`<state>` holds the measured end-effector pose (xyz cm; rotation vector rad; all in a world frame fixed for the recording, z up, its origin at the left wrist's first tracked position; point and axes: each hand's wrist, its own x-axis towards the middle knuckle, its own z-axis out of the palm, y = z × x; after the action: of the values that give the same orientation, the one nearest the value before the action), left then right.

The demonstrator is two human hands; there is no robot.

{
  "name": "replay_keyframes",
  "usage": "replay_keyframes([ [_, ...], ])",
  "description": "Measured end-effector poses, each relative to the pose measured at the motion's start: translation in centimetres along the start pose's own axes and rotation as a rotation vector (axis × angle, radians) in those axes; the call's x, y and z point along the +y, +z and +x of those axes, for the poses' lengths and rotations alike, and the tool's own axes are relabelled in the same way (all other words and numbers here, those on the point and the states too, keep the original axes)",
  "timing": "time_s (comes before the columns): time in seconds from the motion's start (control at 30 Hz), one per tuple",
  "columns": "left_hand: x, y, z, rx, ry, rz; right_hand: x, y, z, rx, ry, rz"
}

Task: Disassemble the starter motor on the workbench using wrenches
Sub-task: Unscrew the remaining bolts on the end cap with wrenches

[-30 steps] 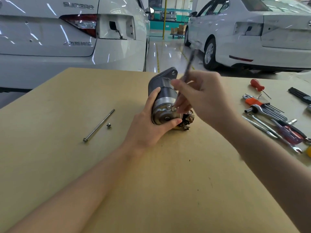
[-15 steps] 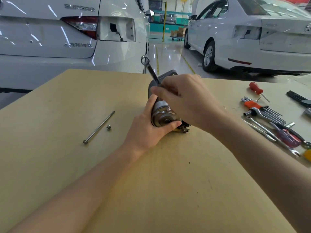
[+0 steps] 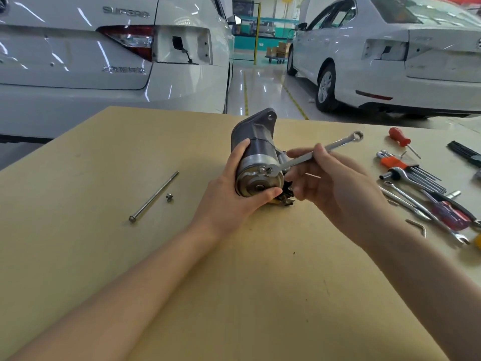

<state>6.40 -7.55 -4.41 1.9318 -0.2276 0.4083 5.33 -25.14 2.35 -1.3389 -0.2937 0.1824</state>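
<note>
**On the bench: starter motor held, wrench set on a bolt**

At the middle of the tan bench, starter motor lying on its side, round silver end cap facing the camera, dark mounting flange pointing away toward the cars. Left hand wrapped around the motor's near end, fingers over the top of the body, thumb pressed under the end cap. Right hand just right of the motor, pinching the shaft of a silver combination wrench between thumb and fingers. Near end of the wrench seated on a bolt at the upper rim of the end cap; ring end angled up and to the right, clear of the bench.

To the left, well apart from the motor: long through-bolt lying diagonally, small nut just beside it. Along the right edge: red-handled screwdriver, hex key set in an orange holder, further wrenches and screwdrivers in a loose pile. Beyond the bench, two white cars.
</note>
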Motion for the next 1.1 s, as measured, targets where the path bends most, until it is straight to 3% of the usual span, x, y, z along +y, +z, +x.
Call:
replay_keyframes([
  [0.37, -0.1, -0.1, 0.2, 0.022, 0.044, 0.048, 1.8, -0.5, 0.4, 0.052, 0.043, 0.189],
  [0.7, -0.2, 0.0, 0.3, 0.03, 0.051, 0.069, 2.0, -1.1, 0.7, -0.023, 0.093, 0.192],
  [1.1, -0.2, -0.1, 0.2, 0.022, 0.036, 0.06, 2.2, -2.1, 1.2, -0.061, 0.001, 0.173],
])
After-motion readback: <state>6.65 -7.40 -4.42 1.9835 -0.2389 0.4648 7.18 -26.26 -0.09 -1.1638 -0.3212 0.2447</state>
